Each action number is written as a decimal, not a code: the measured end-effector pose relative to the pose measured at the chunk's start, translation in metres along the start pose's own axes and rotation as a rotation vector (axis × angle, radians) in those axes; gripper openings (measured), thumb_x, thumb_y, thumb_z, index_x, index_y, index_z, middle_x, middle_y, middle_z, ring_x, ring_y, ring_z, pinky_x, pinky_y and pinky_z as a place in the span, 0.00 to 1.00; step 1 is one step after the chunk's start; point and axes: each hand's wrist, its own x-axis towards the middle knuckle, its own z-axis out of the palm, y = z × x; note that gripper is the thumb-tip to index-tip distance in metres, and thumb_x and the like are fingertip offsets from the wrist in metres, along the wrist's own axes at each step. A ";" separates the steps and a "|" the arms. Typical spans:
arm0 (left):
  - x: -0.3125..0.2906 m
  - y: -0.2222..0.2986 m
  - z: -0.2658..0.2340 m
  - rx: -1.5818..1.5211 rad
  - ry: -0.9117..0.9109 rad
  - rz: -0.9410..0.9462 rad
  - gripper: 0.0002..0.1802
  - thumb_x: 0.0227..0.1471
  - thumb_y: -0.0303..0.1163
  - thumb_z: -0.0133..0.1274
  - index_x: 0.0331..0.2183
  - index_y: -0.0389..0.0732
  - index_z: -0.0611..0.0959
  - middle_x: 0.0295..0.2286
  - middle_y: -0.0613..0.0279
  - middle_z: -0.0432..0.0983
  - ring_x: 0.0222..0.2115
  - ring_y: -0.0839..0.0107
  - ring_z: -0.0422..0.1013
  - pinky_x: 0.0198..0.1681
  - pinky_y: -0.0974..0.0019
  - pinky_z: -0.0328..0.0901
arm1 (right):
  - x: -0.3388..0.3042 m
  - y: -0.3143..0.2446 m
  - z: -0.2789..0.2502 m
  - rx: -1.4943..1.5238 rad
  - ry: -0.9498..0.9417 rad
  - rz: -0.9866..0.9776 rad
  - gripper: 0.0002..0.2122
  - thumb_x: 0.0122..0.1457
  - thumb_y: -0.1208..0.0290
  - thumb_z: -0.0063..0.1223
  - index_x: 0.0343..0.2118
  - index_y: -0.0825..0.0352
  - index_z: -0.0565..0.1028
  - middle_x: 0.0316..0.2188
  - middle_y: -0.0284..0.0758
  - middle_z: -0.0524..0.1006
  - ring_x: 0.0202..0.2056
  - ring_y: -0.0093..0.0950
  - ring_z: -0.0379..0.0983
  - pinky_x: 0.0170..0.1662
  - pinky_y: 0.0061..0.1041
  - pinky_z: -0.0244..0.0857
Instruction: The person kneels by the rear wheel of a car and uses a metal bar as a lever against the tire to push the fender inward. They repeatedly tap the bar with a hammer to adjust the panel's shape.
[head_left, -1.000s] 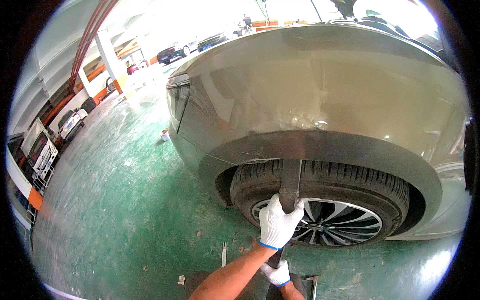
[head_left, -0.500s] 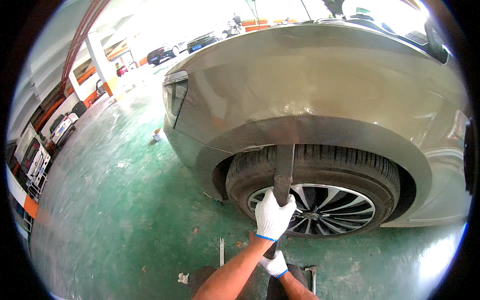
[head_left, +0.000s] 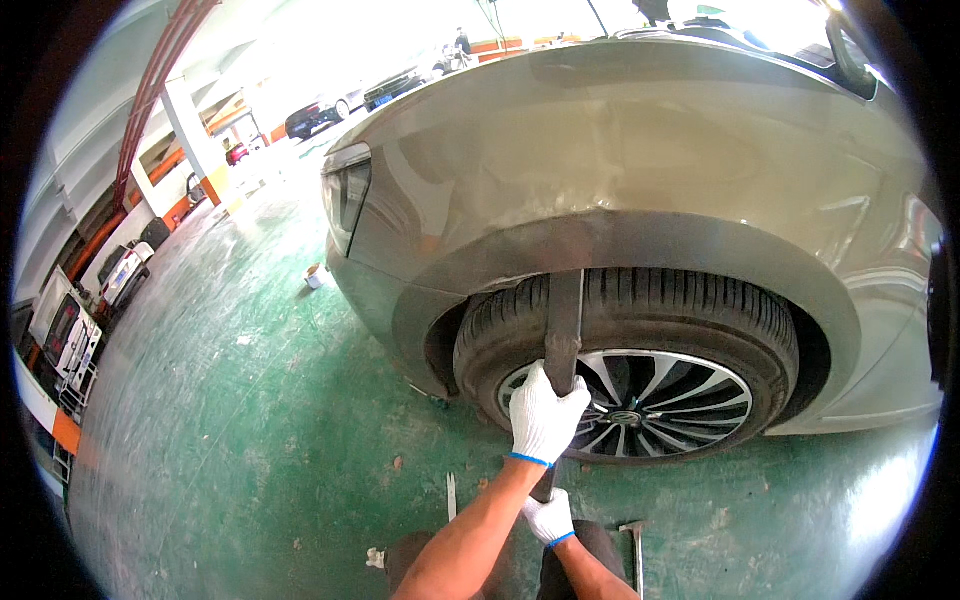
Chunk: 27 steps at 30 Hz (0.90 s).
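Observation:
A long, dark flat metal pry bar stands nearly upright in front of the tyre. Its upper end goes out of sight under the wheel-arch lip of a beige car fender. My left hand, in a white knit glove, is wrapped round the bar's middle, in front of the rim. Lower down, close to my knees, my right hand in a matching glove grips the bar's bottom end. Dents and creases mark the fender just above the arch.
On the green floor lie a slim pale tool left of my legs and a hammer to their right. A small tub stands near the headlight. Parked cars and a pillar are farther off.
The view has tilted slightly, so the car and wheel sit a little higher in the picture. Both hands keep their hold on the pry bar, its tip still under the arch.

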 end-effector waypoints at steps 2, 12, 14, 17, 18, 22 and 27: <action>0.001 0.001 -0.003 0.039 -0.005 -0.004 0.17 0.46 0.38 0.63 0.30 0.35 0.79 0.25 0.43 0.80 0.29 0.43 0.78 0.34 0.49 0.71 | 0.001 -0.006 0.006 0.024 0.026 -0.048 0.07 0.58 0.71 0.63 0.30 0.71 0.81 0.27 0.29 0.82 0.31 0.15 0.73 0.33 0.24 0.69; 0.008 -0.009 -0.007 0.010 0.008 0.055 0.15 0.44 0.36 0.64 0.28 0.35 0.78 0.24 0.45 0.79 0.28 0.45 0.77 0.34 0.51 0.70 | 0.019 0.021 0.032 0.043 0.071 -0.179 0.09 0.57 0.71 0.63 0.33 0.73 0.81 0.29 0.34 0.84 0.34 0.20 0.77 0.37 0.28 0.71; 0.007 -0.006 -0.008 0.012 0.014 0.030 0.15 0.44 0.36 0.64 0.28 0.36 0.78 0.24 0.45 0.79 0.28 0.46 0.77 0.34 0.51 0.70 | 0.021 0.020 0.032 0.047 0.060 -0.186 0.09 0.57 0.71 0.63 0.34 0.73 0.81 0.30 0.33 0.84 0.35 0.20 0.77 0.38 0.28 0.72; 0.008 -0.007 -0.009 0.000 0.005 0.036 0.14 0.44 0.36 0.64 0.28 0.36 0.79 0.24 0.46 0.79 0.28 0.46 0.78 0.34 0.51 0.70 | 0.024 0.022 0.034 0.082 0.052 -0.261 0.08 0.56 0.71 0.63 0.34 0.72 0.81 0.31 0.34 0.84 0.35 0.21 0.78 0.38 0.29 0.72; 0.008 -0.008 -0.009 -0.008 -0.003 0.044 0.14 0.44 0.36 0.63 0.28 0.36 0.79 0.24 0.46 0.79 0.28 0.46 0.78 0.34 0.52 0.71 | 0.026 0.021 0.035 0.083 0.048 -0.289 0.08 0.56 0.72 0.63 0.35 0.72 0.81 0.32 0.35 0.84 0.35 0.21 0.78 0.38 0.29 0.72; 0.014 -0.013 -0.017 0.054 -0.053 0.048 0.14 0.46 0.36 0.64 0.31 0.36 0.80 0.25 0.48 0.81 0.27 0.54 0.80 0.34 0.58 0.72 | 0.053 0.051 0.042 -0.044 0.000 -0.356 0.07 0.56 0.73 0.62 0.35 0.70 0.80 0.32 0.39 0.84 0.34 0.26 0.80 0.38 0.31 0.71; 0.021 -0.013 -0.033 0.091 -0.142 0.082 0.15 0.46 0.38 0.63 0.31 0.37 0.79 0.23 0.46 0.79 0.28 0.45 0.78 0.33 0.51 0.72 | 0.076 0.072 0.082 -0.139 0.017 -0.529 0.07 0.56 0.72 0.60 0.35 0.69 0.77 0.30 0.39 0.82 0.33 0.31 0.80 0.37 0.34 0.71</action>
